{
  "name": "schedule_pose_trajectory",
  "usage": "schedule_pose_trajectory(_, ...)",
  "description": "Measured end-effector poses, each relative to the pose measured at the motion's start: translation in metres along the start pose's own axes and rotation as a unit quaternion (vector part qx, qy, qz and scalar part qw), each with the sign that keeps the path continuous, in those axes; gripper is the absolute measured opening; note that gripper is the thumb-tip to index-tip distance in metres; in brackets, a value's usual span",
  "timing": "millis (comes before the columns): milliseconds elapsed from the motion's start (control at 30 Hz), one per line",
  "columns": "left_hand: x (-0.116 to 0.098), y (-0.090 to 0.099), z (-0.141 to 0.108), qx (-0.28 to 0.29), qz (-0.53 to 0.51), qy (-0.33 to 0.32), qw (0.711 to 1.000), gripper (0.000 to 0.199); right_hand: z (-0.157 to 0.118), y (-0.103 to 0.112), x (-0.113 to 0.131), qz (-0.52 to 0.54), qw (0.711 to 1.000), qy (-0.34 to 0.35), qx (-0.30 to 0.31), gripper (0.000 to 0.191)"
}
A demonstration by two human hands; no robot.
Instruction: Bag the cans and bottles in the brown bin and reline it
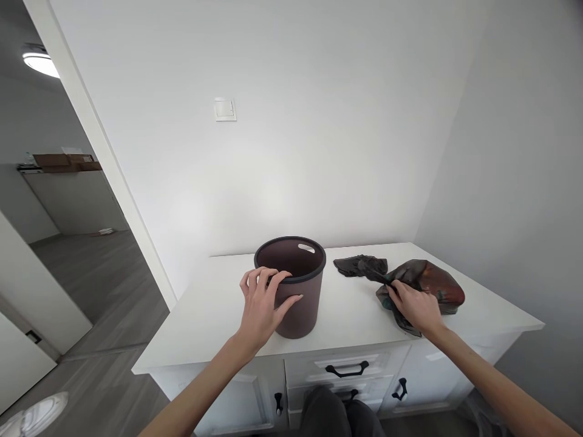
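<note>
A dark brown trash bin [298,309] with a black rim stands upright on the white cabinet top [346,315]. My left hand [262,303] grips its near left rim, fingers hooked over the edge and thumb against the outer wall. To the right lies a filled black garbage bag [449,285], thin enough that something reddish shows through it. The gathered neck of this bag is pinched in my right hand [416,306]. A crumpled dark piece of plastic [359,265] lies between bin and bag; whether it joins the bag I cannot tell.
Behind the cabinet rises a white wall with a light switch [225,109]. Black handles [347,368] stick out from the drawer and door fronts. A doorway on the left opens onto a grey floor [121,321], with cardboard boxes [64,161] farther back.
</note>
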State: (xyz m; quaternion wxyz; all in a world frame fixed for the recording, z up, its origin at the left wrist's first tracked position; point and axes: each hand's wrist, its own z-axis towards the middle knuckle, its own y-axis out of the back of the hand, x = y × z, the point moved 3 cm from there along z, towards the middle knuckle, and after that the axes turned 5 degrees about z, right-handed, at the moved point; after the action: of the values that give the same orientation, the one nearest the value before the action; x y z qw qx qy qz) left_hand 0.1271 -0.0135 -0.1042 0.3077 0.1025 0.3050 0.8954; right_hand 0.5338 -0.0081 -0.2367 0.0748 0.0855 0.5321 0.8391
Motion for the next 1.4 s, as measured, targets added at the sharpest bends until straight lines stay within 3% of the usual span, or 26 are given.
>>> schedule_pose_trajectory(133,0.006,-0.002,0.002,0.009,0.010,0.004,1.000,0.038,0.003,-0.015,0.014,0.011,1.000,0.005,0.028,0.032)
schedule_pose_trajectory(300,0.015,-0.005,0.008,0.022,0.018,0.019,0.999,0.036,0.006,-0.017,0.040,0.039,0.998,-0.028,0.051,0.028)
schedule_pose_trajectory(400,0.018,-0.009,0.010,0.020,0.027,0.020,0.999,0.038,-0.003,-0.011,0.065,0.056,0.998,0.006,-0.005,0.034)
schedule_pose_trajectory(533,0.019,-0.009,0.009,0.021,0.018,0.004,1.000,0.049,-0.027,-0.009,0.100,0.107,0.984,0.107,-0.090,0.040)
schedule_pose_trajectory(633,0.021,-0.004,0.007,-0.001,-0.018,0.001,1.000,0.059,-0.044,-0.024,0.121,0.190,0.965,0.165,-0.072,0.037)
schedule_pose_trajectory(800,0.041,-0.005,-0.013,-0.065,-0.121,0.106,0.985,0.095,-0.054,-0.062,0.149,0.254,0.954,0.159,-0.004,0.049)
schedule_pose_trajectory(867,0.056,-0.016,-0.029,-0.043,-0.166,0.150,0.974,0.097,-0.049,-0.075,0.158,0.242,0.961,0.131,0.039,0.056)
schedule_pose_trajectory(1000,0.101,-0.044,-0.071,0.039,-0.206,0.318,0.924,0.054,-0.037,-0.087,0.166,0.205,0.967,0.108,0.103,0.063)
schedule_pose_trajectory(1100,0.135,-0.065,-0.097,0.105,-0.160,0.399,0.897,0.055,-0.025,-0.089,0.164,0.185,0.967,0.117,0.127,0.065)
schedule_pose_trajectory(1233,0.163,-0.093,-0.112,0.209,-0.059,0.356,0.909,0.064,-0.007,-0.093,0.159,0.171,0.969,0.097,0.148,0.065)
schedule_pose_trajectory(1400,0.187,-0.125,-0.108,0.245,0.022,0.285,0.926,0.065,0.008,-0.099,0.160,0.159,0.972,0.068,0.158,0.066)
